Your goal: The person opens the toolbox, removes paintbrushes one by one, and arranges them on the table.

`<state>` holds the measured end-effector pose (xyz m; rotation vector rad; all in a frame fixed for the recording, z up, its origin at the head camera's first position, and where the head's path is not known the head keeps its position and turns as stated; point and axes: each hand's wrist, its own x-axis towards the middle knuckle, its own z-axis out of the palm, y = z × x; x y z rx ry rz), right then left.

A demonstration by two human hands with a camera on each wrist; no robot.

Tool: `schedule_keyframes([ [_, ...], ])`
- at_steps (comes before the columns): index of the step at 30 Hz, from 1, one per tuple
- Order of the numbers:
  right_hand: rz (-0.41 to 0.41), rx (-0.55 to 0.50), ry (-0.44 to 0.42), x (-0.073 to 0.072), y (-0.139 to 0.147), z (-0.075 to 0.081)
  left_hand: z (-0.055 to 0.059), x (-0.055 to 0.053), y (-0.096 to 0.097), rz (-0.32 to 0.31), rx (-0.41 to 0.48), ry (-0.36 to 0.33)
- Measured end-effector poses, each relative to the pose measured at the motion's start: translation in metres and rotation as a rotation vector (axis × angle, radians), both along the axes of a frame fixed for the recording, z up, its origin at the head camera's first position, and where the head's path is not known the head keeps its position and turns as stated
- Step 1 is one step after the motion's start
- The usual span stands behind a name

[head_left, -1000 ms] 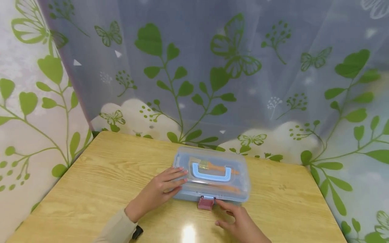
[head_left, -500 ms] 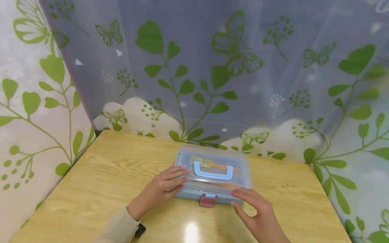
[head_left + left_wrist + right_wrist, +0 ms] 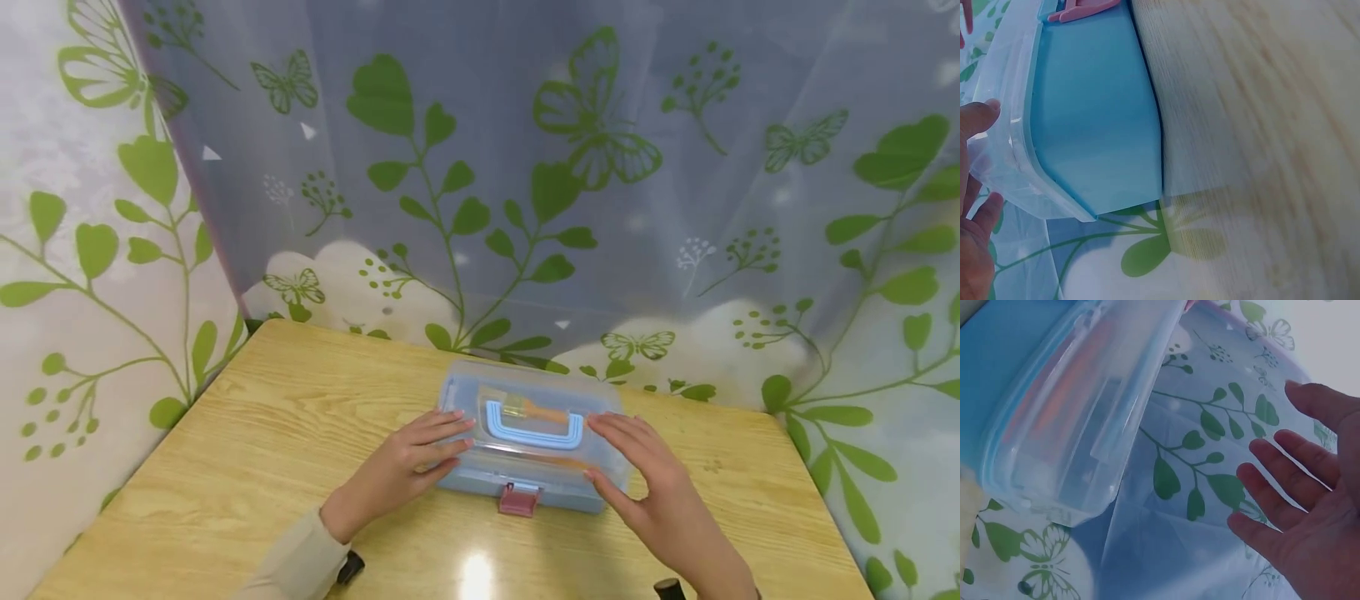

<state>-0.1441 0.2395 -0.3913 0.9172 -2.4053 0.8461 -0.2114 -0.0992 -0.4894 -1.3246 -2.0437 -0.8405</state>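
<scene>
A light blue plastic storage box (image 3: 562,497) stands on the table under a clear lid (image 3: 1019,125). On top of the lid lies a blue carrying handle (image 3: 534,437). The pink latch (image 3: 519,500) at the front sticks outward, unfastened. Through the lid shows a flat paintbrush (image 3: 546,412) with an orange-brown handle, and another orange piece lies nearer the front. My left hand (image 3: 408,458) rests its relaxed fingers at the lid's left end. My right hand (image 3: 660,483), fingers spread, is at the lid's right end; the right wrist view shows it apart from the plastic, holding nothing.
The wood-grain table (image 3: 315,392) extends around the box on all sides. Behind it hangs a grey-blue curtain (image 3: 480,100) printed with green leaves and butterflies, close to the box's back. Similar printed cloth (image 3: 75,333) borders the left side.
My right hand has left the latch area, moving right and then up to the lid's right end. My left hand stays at the left end. The latch was hanging outward throughout.
</scene>
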Motion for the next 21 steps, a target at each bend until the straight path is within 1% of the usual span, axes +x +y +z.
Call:
schedule_keyframes([
  [3, 0.022, 0.007, -0.008, -0.009, 0.003, -0.007, 0.0, 0.0, 0.001, 0.002, -0.005, 0.0],
  [7, 0.076, 0.031, -0.02, -0.024, 0.008, -0.028, -0.001, 0.001, 0.001, 0.007, -0.002, 0.006],
  [10, 0.076, 0.049, -0.022, -0.031, 0.013, -0.043, 0.0, 0.0, 0.001, 0.011, -0.002, 0.011],
  [15, 0.057, 0.03, 0.005, -0.032, 0.019, -0.057, 0.001, -0.002, 0.002, 0.009, -0.012, 0.019],
  [21, 0.041, -0.003, 0.044, -0.033, 0.021, -0.063, 0.0, -0.003, 0.002, 0.008, -0.006, 0.028],
])
